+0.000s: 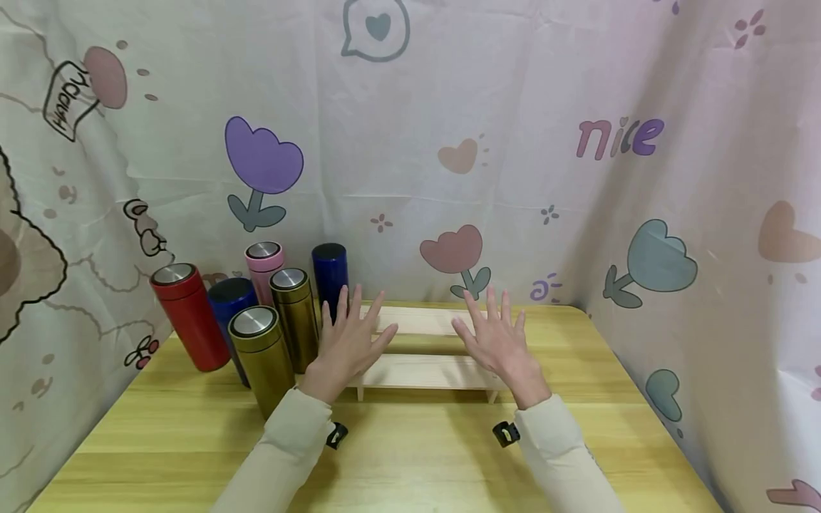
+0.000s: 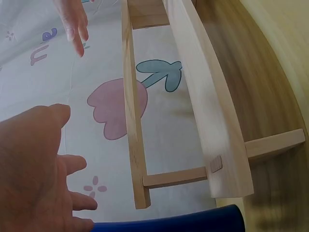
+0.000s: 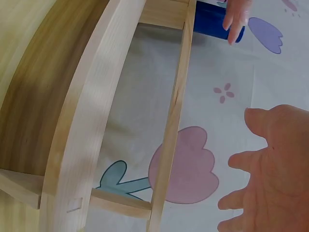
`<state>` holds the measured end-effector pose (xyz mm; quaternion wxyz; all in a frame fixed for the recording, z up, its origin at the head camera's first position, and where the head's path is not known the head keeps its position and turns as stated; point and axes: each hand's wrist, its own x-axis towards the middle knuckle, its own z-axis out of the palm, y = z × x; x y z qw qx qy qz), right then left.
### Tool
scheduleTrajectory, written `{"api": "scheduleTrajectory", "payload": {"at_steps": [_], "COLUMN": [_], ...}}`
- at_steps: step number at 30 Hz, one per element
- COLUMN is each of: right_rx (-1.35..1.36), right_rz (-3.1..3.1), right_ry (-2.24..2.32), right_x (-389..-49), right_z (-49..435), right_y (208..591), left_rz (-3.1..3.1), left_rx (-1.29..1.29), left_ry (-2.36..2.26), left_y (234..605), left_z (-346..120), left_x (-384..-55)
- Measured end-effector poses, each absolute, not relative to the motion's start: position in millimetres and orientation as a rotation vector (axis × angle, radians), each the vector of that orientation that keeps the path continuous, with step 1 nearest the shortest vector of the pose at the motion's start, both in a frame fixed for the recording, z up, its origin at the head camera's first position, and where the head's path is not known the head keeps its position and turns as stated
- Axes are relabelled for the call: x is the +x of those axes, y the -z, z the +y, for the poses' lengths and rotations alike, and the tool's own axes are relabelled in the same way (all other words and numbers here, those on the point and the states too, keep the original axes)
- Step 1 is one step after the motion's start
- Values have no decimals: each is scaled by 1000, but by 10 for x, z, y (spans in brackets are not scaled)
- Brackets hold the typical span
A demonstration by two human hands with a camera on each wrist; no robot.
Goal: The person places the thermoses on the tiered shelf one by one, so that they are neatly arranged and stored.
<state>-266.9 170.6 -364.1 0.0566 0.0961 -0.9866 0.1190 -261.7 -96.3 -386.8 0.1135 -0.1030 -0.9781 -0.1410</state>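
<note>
My left hand is spread with straight fingers over the left end of a two-tier wooden rack. Over the rack's right end, my right hand is spread the same way. Neither hand holds anything. Both wrist views show the fingers apart from the rack's pale boards. Closest to the left hand stand a dark blue thermos and a gold thermos. The left wrist view catches part of a blue thermos at the bottom.
Left of the rack stand a red thermos, another blue thermos, a pink thermos and a front gold thermos, all upright. The wooden table meets a printed cloth at the back and sides.
</note>
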Motion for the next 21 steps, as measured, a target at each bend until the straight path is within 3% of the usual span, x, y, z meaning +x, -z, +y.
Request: {"api": "scheduleTrajectory", "payload": {"at_steps": [7,11,21], "right_rx": [308,345,154], "right_rz": [-2997,-2917,-2786], "right_ry": [-399,-681,-1179], "right_x": [-2637,-2581,-2360], "right_z": [1710,1789,2350], "right_y": [3615,3551,3528], "left_rz": [-2871,-2855,-2694], "left_rx": [-323,-394,-734], "left_ry": [466,599,1130], "left_y": [3850,3790,3562], "left_z": [-989,-1008,-1336], "left_x": [-2560,-2456,-1881]}}
